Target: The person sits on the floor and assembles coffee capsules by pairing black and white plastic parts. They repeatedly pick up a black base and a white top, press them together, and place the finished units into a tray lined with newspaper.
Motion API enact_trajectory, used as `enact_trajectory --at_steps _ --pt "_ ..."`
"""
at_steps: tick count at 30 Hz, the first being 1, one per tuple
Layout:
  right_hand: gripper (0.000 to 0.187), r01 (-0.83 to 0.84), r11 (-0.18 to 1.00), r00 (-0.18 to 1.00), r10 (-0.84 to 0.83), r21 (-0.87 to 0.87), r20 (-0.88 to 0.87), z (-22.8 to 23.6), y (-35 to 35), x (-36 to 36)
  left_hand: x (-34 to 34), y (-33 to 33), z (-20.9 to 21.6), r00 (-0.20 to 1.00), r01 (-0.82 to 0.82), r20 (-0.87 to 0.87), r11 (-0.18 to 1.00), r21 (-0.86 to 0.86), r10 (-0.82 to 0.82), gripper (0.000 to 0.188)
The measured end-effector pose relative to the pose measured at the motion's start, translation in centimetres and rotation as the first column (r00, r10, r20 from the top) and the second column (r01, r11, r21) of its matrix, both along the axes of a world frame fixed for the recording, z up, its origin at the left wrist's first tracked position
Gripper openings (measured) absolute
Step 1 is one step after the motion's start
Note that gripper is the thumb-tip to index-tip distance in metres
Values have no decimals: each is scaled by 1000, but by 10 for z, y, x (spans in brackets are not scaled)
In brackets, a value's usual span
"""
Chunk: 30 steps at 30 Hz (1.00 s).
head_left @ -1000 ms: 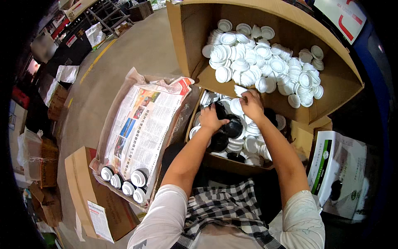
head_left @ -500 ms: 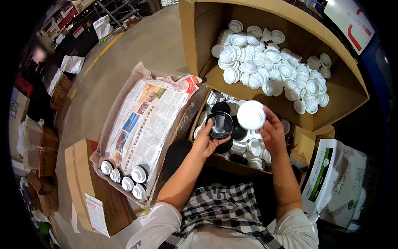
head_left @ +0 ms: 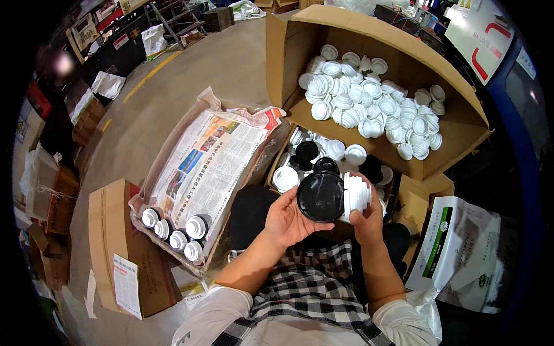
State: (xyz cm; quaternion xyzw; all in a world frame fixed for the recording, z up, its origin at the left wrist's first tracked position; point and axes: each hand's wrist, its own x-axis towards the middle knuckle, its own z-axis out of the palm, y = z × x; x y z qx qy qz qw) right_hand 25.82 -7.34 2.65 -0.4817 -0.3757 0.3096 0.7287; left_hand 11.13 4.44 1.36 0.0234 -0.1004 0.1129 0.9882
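My left hand (head_left: 283, 224) is closed on the rim of a round black lid (head_left: 320, 198), its wide flat face toward me. Pinched in my right hand (head_left: 369, 224) is a white stepped plastic cap (head_left: 358, 194), turned on its side right against the black lid; I cannot tell whether the two are joined. Below them, a carton holds loose white caps (head_left: 285, 179) and black lids (head_left: 306, 151). To the left, several white caps seated on black lids (head_left: 197, 226) stand at the near end of a newspaper-lined tray (head_left: 213, 151).
A large tipped cardboard box (head_left: 398, 32) with a heap of white caps (head_left: 369, 101) stands at the far right. Another carton (head_left: 109, 230) sits left of the tray. Plastic packaging (head_left: 461, 248) lies on the right, and a white machine panel (head_left: 480, 37) rises behind.
Both hands have come nearer to me. The white cap has turned from face-up onto its side and now meets the black lid. The view has shifted slightly.
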Motion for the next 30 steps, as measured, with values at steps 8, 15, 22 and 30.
enact_trajectory --at_steps 8,15,22,30 --pt "84 150 985 891 -171 84 420 33 -24 -41 -17 -39 30 969 -145 -161 962 232 185 55" --pt "82 221 970 761 -237 103 604 29 -25 -55 -27 -52 32 947 -189 -160 884 428 280 49" --pt "83 260 959 703 -267 111 659 23 -30 -60 -30 -58 35 936 -176 -181 847 502 302 54" --pt "88 282 954 731 -281 100 622 17 -28 -62 -32 -60 39 910 -203 -208 823 531 358 56"
